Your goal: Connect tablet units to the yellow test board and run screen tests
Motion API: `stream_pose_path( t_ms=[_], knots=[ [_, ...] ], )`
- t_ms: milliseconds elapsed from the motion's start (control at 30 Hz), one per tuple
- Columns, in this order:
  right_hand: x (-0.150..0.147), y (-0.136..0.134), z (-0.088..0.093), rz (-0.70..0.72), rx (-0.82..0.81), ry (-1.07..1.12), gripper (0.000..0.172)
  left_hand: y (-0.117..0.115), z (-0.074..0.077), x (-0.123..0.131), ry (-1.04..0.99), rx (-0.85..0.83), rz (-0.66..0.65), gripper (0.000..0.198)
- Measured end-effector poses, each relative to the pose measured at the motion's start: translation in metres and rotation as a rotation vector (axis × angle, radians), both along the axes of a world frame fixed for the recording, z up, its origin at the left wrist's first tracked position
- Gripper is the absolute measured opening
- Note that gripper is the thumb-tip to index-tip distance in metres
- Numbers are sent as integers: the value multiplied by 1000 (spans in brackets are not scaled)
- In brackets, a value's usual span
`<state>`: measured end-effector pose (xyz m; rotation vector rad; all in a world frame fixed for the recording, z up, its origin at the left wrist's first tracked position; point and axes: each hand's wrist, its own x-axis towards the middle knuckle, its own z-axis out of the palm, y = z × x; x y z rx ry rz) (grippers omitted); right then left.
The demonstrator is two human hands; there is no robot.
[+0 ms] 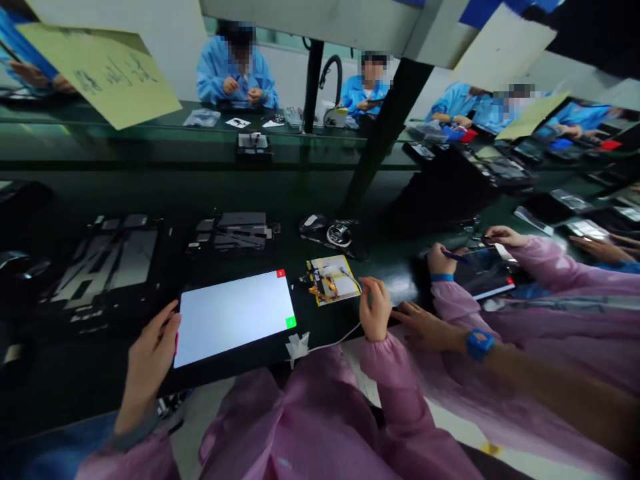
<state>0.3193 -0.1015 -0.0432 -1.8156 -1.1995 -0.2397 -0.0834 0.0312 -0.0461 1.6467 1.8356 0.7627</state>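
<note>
My left hand (154, 350) grips the left edge of a tablet screen (233, 320), thumb and fingers at its side. The screen is lit plain white, with a red square at its upper right corner and a green one at its lower right. To its right lies a small test board (333, 280) with yellow edges, an orange flex strip and dark connectors. My right hand (375, 308) is closed at the board's right edge, its fingers pinched on a thin white cable (336, 344). White tape (298, 347) fixes that cable near the table's front edge.
Disassembled tablets (113, 260) lie at the left, with another opened unit (240, 230) behind the screen. A dark device with a round metal part (339, 233) sits behind the board. At right, a co-worker in pink handles a dark tablet (483, 270); another person's arm with a blue watch (480, 344) reaches in.
</note>
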Motion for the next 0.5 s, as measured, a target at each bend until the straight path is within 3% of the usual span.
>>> stream_pose_path(
  t_ms=[67,167,267,333,433,500],
  knots=[
    [19,15,-1,119,-110,26,26,5,10,0,100,-9,-77,50],
    [29,41,-5,329,-265,10,21,6,37,13,213,157,-223,46],
    [24,61,-8,482,-326,-28,17,-2,70,51,203,264,-421,41],
    [18,66,-9,548,-324,-21,19,-6,85,91,155,310,-658,36],
    [12,59,-11,555,-298,16,26,-1,89,155,189,298,-995,31],
    [12,53,-13,536,-306,14,28,11,80,190,239,245,-1022,32]
  ],
)
